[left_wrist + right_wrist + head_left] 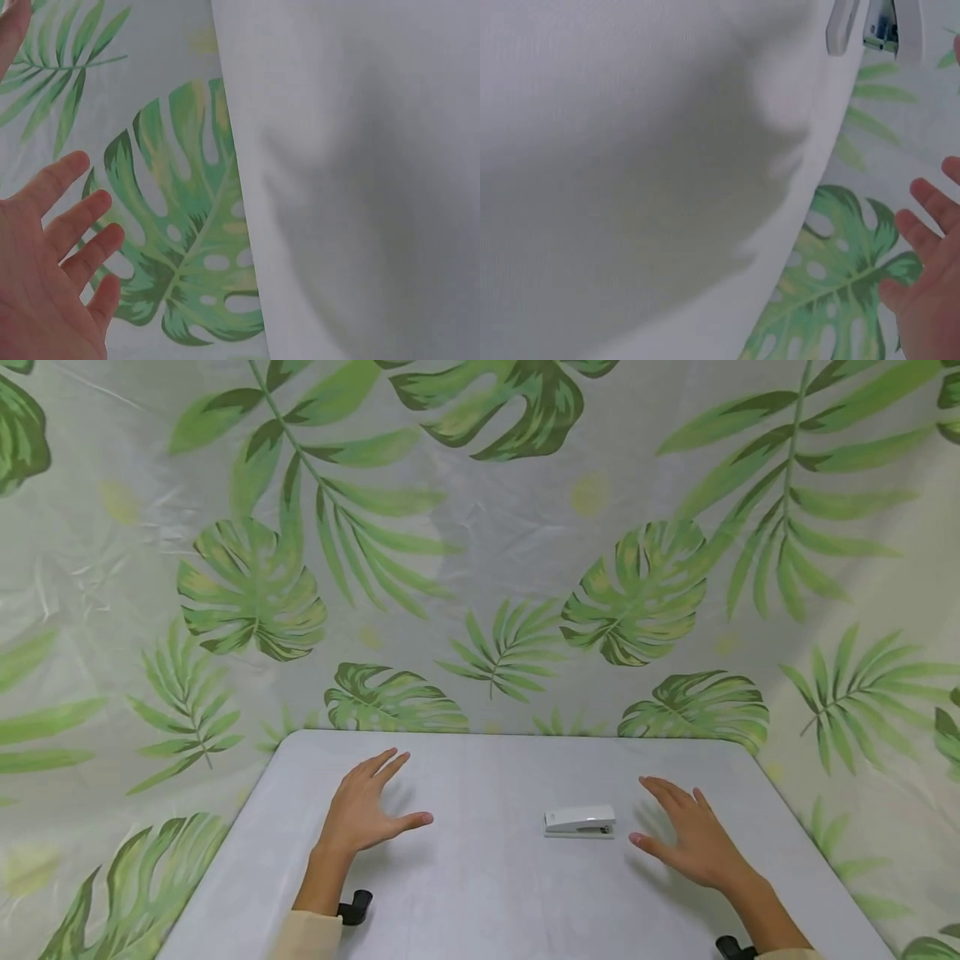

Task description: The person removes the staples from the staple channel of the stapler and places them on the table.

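A white stapler (580,822) lies on the white table (480,893), right of the middle, its open mouth end toward the right. In the right wrist view the end of the stapler (885,30) shows at the top edge. My right hand (686,839) hovers just to the right of it, fingers spread and holding nothing. On the left side of the table my left hand (363,810) is held over the surface, thumb pointing right, apart from the stapler. The left wrist view shows this hand (52,277) with fingers extended and nothing in them.
A cloth with green leaf prints (495,568) hangs behind the table and down both its sides. Black wrist straps (356,908) sit on both forearms, below pale sleeves (307,935). Both hands cast shadows on the tabletop.
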`<action>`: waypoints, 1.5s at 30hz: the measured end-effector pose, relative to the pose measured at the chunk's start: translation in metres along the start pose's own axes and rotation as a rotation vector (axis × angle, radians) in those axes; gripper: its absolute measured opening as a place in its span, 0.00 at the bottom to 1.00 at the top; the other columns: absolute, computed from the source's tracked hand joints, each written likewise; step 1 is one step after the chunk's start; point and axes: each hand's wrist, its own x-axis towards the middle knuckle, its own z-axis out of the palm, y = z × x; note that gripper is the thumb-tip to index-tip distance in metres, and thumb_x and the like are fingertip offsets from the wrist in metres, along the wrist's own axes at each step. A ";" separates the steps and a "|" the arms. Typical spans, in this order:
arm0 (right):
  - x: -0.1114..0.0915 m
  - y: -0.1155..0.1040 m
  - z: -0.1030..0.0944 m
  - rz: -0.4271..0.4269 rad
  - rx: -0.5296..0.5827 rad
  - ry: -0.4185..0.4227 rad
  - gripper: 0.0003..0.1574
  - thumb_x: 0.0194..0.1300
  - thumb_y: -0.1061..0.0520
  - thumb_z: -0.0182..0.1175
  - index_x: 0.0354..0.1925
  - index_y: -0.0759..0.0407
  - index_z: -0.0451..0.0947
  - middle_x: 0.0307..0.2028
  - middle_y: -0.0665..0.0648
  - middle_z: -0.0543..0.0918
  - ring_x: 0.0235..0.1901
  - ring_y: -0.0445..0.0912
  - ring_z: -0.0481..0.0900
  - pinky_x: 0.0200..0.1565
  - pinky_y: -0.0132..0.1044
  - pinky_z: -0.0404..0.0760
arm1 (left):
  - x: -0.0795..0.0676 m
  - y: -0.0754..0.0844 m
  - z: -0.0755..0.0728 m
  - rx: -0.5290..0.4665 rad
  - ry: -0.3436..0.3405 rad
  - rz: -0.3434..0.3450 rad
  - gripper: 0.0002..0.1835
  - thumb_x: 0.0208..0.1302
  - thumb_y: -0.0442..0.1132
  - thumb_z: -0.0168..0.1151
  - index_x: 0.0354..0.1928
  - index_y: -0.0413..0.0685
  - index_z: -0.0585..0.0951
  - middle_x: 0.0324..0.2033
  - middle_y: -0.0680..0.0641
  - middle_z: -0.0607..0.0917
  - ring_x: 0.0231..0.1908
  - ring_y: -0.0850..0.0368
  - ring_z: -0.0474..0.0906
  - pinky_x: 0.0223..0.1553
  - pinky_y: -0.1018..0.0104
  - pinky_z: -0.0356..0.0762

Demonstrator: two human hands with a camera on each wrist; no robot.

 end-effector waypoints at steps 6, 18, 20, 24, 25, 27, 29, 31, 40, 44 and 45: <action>0.007 -0.007 0.008 0.028 0.070 -0.037 0.55 0.63 0.34 0.69 0.78 0.52 0.60 0.74 0.63 0.68 0.73 0.65 0.63 0.73 0.72 0.51 | 0.010 0.012 0.014 -0.063 -0.032 0.002 0.57 0.44 0.84 0.66 0.77 0.70 0.66 0.77 0.53 0.67 0.74 0.41 0.65 0.71 0.36 0.64; 0.011 -0.013 0.027 0.061 0.160 -0.064 0.53 0.62 0.37 0.72 0.77 0.51 0.63 0.70 0.63 0.74 0.70 0.68 0.68 0.62 0.73 0.69 | 0.027 0.044 0.050 -0.118 -0.094 0.042 0.56 0.44 0.83 0.66 0.75 0.66 0.70 0.75 0.50 0.70 0.74 0.45 0.67 0.71 0.38 0.66; 0.012 -0.014 0.031 0.057 0.190 -0.068 0.51 0.63 0.39 0.73 0.76 0.52 0.64 0.69 0.63 0.75 0.69 0.67 0.69 0.62 0.72 0.70 | 0.030 0.050 0.053 -0.130 -0.105 0.048 0.55 0.45 0.82 0.67 0.75 0.67 0.70 0.75 0.50 0.71 0.74 0.45 0.67 0.71 0.39 0.65; 0.014 -0.015 0.040 0.047 0.258 -0.054 0.47 0.62 0.45 0.74 0.73 0.57 0.68 0.65 0.63 0.78 0.67 0.65 0.73 0.63 0.69 0.71 | 0.037 0.061 0.064 -0.138 -0.118 0.067 0.54 0.46 0.82 0.66 0.75 0.69 0.70 0.73 0.53 0.72 0.72 0.48 0.69 0.71 0.42 0.67; 0.014 -0.015 0.042 0.047 0.269 -0.048 0.46 0.62 0.46 0.75 0.72 0.59 0.69 0.64 0.63 0.79 0.66 0.65 0.74 0.63 0.68 0.71 | 0.039 0.063 0.068 -0.138 -0.120 0.071 0.53 0.46 0.82 0.66 0.74 0.70 0.71 0.73 0.53 0.73 0.72 0.49 0.70 0.70 0.43 0.68; 0.016 -0.016 0.046 0.061 0.282 -0.037 0.43 0.61 0.48 0.76 0.69 0.59 0.71 0.62 0.63 0.81 0.64 0.64 0.76 0.63 0.68 0.72 | 0.043 0.069 0.075 -0.139 -0.128 0.079 0.53 0.46 0.83 0.65 0.74 0.71 0.71 0.71 0.55 0.74 0.70 0.51 0.71 0.70 0.45 0.69; 0.017 -0.017 0.049 0.079 0.283 -0.031 0.41 0.61 0.48 0.76 0.66 0.61 0.74 0.59 0.63 0.83 0.62 0.65 0.77 0.62 0.68 0.72 | 0.046 0.074 0.082 -0.143 -0.132 0.094 0.52 0.46 0.83 0.65 0.74 0.70 0.72 0.70 0.54 0.75 0.69 0.51 0.72 0.68 0.46 0.71; 0.018 -0.018 0.050 0.108 0.282 -0.028 0.38 0.60 0.49 0.76 0.63 0.62 0.75 0.56 0.63 0.84 0.61 0.66 0.78 0.63 0.68 0.72 | 0.049 0.082 0.088 -0.148 -0.142 0.110 0.52 0.47 0.83 0.65 0.73 0.69 0.72 0.70 0.54 0.75 0.68 0.51 0.73 0.68 0.46 0.71; 0.021 -0.015 0.053 0.168 0.283 -0.019 0.30 0.62 0.49 0.74 0.56 0.64 0.81 0.49 0.59 0.88 0.56 0.62 0.83 0.60 0.61 0.78 | 0.056 0.114 0.115 -0.136 -0.173 0.154 0.47 0.51 0.80 0.65 0.72 0.69 0.74 0.68 0.54 0.78 0.67 0.53 0.74 0.66 0.47 0.74; 0.021 -0.013 0.058 0.207 0.291 -0.030 0.26 0.63 0.49 0.73 0.54 0.62 0.83 0.49 0.59 0.89 0.57 0.62 0.82 0.61 0.62 0.77 | 0.059 0.127 0.125 -0.130 -0.191 0.175 0.45 0.52 0.77 0.66 0.70 0.66 0.76 0.67 0.54 0.79 0.67 0.54 0.75 0.66 0.48 0.75; 0.021 -0.013 0.060 0.217 0.293 -0.036 0.25 0.63 0.49 0.73 0.53 0.61 0.84 0.49 0.58 0.89 0.57 0.62 0.82 0.62 0.62 0.77 | 0.059 0.129 0.127 -0.130 -0.197 0.180 0.45 0.52 0.77 0.67 0.70 0.66 0.77 0.66 0.54 0.79 0.67 0.54 0.75 0.65 0.48 0.75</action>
